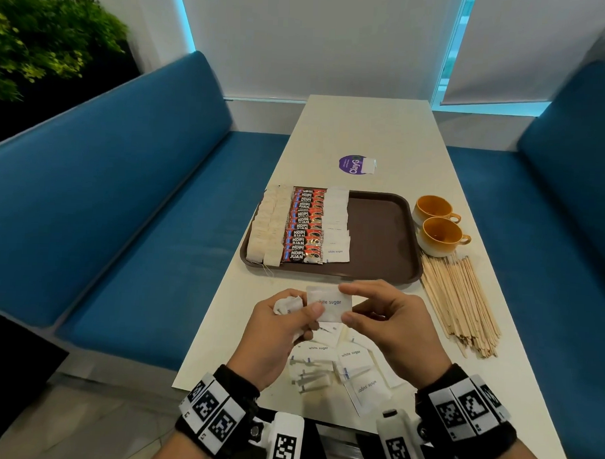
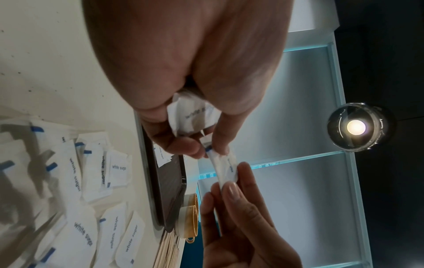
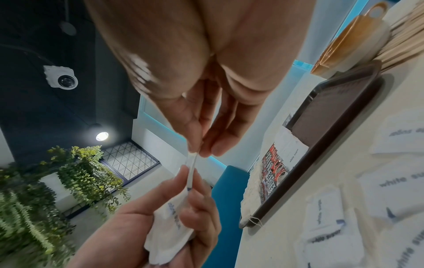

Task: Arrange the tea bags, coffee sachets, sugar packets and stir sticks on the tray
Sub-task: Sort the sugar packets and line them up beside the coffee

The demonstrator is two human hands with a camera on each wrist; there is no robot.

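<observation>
Both hands hold one white sugar packet (image 1: 329, 304) just above the table, in front of the brown tray (image 1: 379, 239). My left hand (image 1: 312, 312) pinches its left edge and also keeps a crumpled bunch of sugar packets (image 1: 286, 304) in the palm. My right hand (image 1: 346, 303) pinches the right edge between thumb and index finger. On the tray's left half lie columns of tea bags (image 1: 267, 228), red coffee sachets (image 1: 304, 226) and sugar packets (image 1: 335, 223). Loose sugar packets (image 1: 341, 364) are scattered under my hands. Wooden stir sticks (image 1: 459, 303) lie in a pile right of the tray.
Two orange cups (image 1: 438, 223) stand by the tray's right edge, above the sticks. A purple round sticker (image 1: 353, 164) is on the table behind the tray. Blue benches (image 1: 123, 206) flank the narrow table. The tray's right half is bare.
</observation>
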